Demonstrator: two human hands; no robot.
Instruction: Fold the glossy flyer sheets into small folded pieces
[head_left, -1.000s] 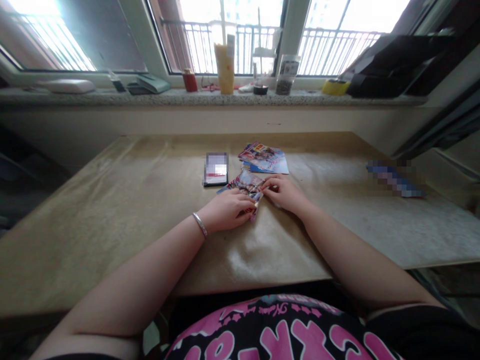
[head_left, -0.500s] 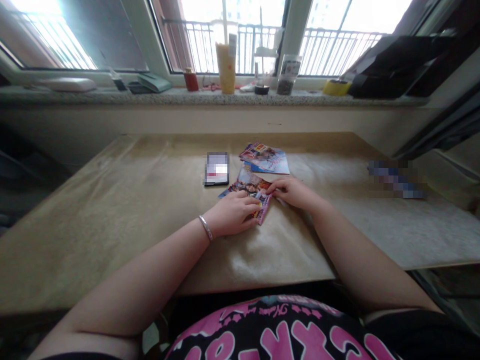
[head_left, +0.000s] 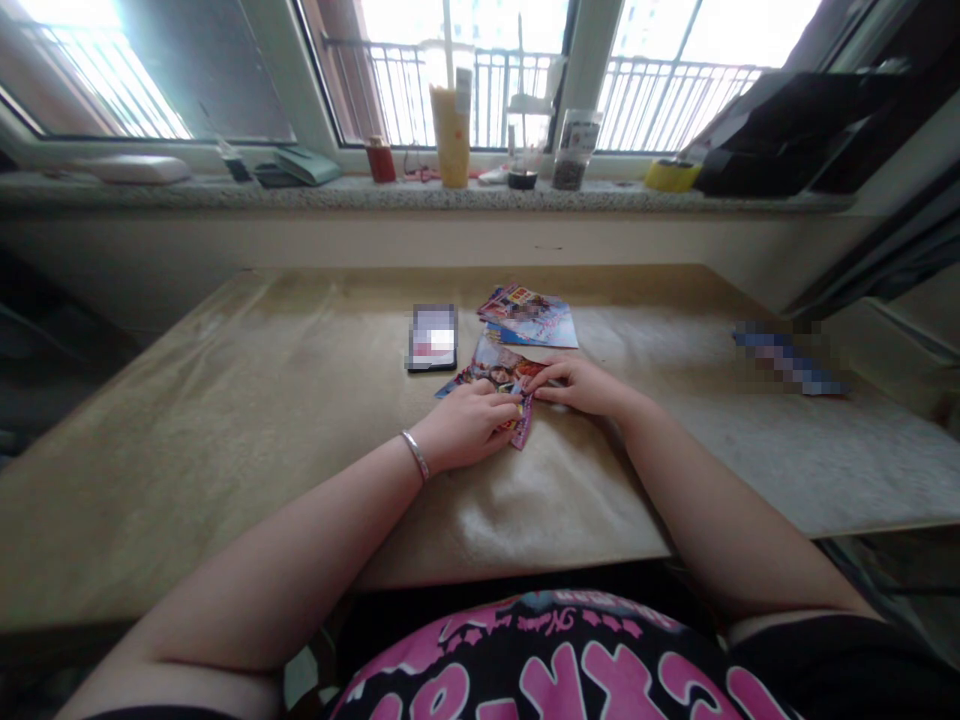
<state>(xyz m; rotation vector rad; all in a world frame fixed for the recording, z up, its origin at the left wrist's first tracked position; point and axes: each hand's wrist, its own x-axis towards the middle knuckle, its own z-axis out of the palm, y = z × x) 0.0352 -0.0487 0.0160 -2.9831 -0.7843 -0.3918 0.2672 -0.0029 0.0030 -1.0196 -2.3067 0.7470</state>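
Note:
A colourful printed paper sheet (head_left: 493, 356) lies at an angle on the cloth-covered table (head_left: 300, 440), between my two hands. My left hand (head_left: 474, 422) rests on its lower left part with the fingers stretched out flat. At the right edge of the sheet, my right hand (head_left: 576, 387) has thumb and fingers closed on the paper, which bends inward there. A pink-bordered strip shows below the fingertips. Just beyond lie several more printed sheets (head_left: 555, 325), overlapping one another. Part of the held sheet is hidden under my left hand.
A phone (head_left: 432, 340) lies left of the sheets. Far right on the table is a blurred blue item (head_left: 791, 362). On the stone windowsill (head_left: 330, 198) stand a tall yellow cup (head_left: 453, 140), a red jar (head_left: 381, 160), clear containers and a yellow tape roll (head_left: 672, 176).
My right hand has moved slightly left, bringing the sheet's right edge inward over itself. My left hand stays nearly in place on the paper.

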